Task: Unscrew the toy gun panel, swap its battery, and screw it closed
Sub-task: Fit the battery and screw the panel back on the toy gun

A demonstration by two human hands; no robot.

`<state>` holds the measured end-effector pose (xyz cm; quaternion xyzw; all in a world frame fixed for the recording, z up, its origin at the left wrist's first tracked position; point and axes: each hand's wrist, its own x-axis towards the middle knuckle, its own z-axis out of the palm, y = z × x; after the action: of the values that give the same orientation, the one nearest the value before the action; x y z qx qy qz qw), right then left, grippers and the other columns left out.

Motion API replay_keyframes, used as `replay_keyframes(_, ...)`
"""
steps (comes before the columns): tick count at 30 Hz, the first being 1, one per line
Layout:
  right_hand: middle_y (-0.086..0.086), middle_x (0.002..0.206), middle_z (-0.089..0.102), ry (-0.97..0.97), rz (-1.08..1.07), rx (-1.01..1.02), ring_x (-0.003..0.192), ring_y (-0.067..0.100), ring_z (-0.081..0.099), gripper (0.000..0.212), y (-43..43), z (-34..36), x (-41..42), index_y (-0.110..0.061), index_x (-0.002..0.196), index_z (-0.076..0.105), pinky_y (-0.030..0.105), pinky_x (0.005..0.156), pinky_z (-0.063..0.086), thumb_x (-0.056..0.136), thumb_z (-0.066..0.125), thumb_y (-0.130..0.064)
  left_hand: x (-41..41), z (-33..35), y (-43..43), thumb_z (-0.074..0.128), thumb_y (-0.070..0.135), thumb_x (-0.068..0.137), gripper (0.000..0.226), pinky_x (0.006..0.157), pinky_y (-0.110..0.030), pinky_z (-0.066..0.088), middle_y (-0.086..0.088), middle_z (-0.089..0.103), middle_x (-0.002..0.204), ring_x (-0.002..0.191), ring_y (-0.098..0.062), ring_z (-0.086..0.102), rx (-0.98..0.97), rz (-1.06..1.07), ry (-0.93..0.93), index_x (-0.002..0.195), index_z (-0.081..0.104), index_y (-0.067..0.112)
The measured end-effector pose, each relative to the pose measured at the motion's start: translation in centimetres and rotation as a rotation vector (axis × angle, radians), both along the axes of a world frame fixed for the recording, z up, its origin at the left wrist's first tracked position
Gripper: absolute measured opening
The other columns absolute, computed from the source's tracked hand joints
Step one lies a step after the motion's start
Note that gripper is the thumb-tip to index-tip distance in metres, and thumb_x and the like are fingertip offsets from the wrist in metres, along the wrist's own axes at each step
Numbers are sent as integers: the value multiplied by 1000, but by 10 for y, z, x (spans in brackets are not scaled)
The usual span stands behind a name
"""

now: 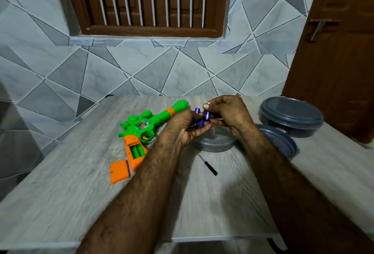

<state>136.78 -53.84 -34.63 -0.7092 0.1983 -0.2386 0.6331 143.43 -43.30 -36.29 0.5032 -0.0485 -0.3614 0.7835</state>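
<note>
A green and orange toy gun (149, 126) lies on the grey table (60, 182), its battery bay (137, 150) open and showing green inside. The orange panel (119, 171) lies loose beside the grip. A small black screwdriver (209, 166) rests on the table near my arms. My left hand (185, 127) holds blue batteries (199, 119) in its curled fingers. My right hand (226, 113) pinches one blue battery (206, 115) right beside them, above a round container.
A clear round container (214, 141) sits under my hands. A grey lidded container (291, 116) stands at the right rear, with a grey lid (281, 141) lying in front of it. A tiled wall backs the table; a brown door is at right.
</note>
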Motion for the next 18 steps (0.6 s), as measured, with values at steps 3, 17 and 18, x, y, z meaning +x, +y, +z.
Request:
replay_keyframes(3,9,74,70,-45,60,92,60,13,69,13,11,3,-1,0,95,67,26,62,60,83,72,-4,-3,2,16,39,-6,97,21,69,-36,53,-12,58,81,73,-20,57,-1,31,-5,86,54,3)
replay_keyframes(17,5,66,68,54,281,84,55,15,66,11,92,-8,19,-7,85,65,30,59,61,81,74,-2,12,7,145,51,12,97,10,52,-25,57,-11,62,68,58,-18,62,181,190,-135,100,59,6)
replay_keyframes(18,7,68,68,64,290,72,53,14,65,11,99,-10,21,-7,86,66,28,55,59,81,74,-2,14,6,155,52,16,98,12,51,-25,57,-10,63,62,52,-16,63,193,218,-138,94,59,6)
